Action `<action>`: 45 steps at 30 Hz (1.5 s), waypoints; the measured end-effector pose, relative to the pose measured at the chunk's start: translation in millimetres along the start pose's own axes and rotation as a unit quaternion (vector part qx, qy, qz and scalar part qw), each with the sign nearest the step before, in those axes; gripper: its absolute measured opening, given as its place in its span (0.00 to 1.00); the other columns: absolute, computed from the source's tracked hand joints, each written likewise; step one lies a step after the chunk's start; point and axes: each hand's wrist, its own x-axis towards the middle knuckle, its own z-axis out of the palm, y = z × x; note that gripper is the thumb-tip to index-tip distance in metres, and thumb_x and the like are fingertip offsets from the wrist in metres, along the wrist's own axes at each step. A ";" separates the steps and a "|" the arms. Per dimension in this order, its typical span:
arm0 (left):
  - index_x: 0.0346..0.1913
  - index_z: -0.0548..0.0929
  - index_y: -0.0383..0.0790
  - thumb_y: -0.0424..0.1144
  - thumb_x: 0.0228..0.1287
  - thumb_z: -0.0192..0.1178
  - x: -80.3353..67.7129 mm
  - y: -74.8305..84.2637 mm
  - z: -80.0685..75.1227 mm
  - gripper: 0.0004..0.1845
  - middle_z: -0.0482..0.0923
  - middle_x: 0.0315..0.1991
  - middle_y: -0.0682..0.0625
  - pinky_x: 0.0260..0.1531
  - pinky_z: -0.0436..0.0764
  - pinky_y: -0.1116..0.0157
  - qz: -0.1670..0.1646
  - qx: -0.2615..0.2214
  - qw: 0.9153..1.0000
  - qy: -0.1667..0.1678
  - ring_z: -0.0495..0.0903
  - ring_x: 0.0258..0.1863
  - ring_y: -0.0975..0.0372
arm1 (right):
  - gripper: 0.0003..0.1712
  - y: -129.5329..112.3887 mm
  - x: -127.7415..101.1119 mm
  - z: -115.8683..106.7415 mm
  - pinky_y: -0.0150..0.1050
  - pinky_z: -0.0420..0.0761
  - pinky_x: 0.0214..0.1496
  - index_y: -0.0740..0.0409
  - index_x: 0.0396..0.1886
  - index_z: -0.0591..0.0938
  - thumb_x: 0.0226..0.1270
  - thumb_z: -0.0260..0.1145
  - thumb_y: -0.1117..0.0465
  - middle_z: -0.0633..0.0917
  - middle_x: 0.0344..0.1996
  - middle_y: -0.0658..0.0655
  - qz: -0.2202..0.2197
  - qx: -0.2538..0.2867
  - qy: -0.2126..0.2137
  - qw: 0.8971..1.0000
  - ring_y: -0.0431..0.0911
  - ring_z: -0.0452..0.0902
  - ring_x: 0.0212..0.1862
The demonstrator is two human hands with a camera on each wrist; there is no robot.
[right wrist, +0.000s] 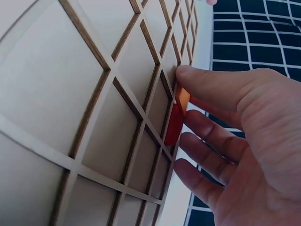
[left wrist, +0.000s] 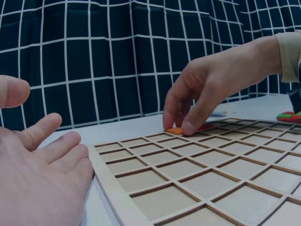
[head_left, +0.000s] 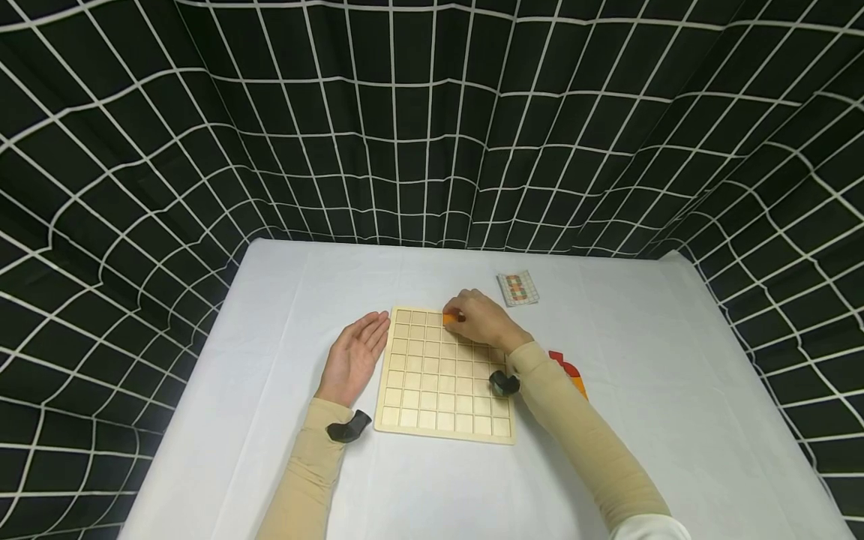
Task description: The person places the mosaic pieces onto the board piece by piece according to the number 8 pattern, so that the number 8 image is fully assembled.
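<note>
A pale wooden grid board [head_left: 439, 390] lies flat on the white table. At its far edge my right hand [head_left: 457, 316] pinches a small orange tile [head_left: 450, 319] between thumb and fingers and holds it against the board's cells. The right wrist view shows the orange tile [right wrist: 182, 99] at the thumb tip and a red tile [right wrist: 174, 125] just beside it on the board [right wrist: 70, 94]. My left hand [head_left: 354, 356] rests on the table against the board's left edge. Its fingers are straight, its palm [left wrist: 37, 179] faces up, and it holds nothing.
A small patterned card [head_left: 518, 288] lies beyond the board at the far right. Red and orange pieces [head_left: 568, 371] sit on the table right of the board, partly hidden by my right forearm. A black grid-patterned cloth [head_left: 432, 120] hangs around the table.
</note>
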 end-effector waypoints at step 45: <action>0.78 0.47 0.30 0.46 0.85 0.36 1.0 -0.5 2.2 0.31 0.47 0.82 0.40 0.85 0.50 0.63 0.000 -0.007 1.000 0.008 0.47 0.83 0.53 | 0.14 -9.2 -55.8 -77.3 0.48 0.84 0.52 0.57 0.54 0.85 0.74 0.62 0.60 0.86 0.46 0.55 0.039 0.085 0.073 0.993 0.50 0.79 0.49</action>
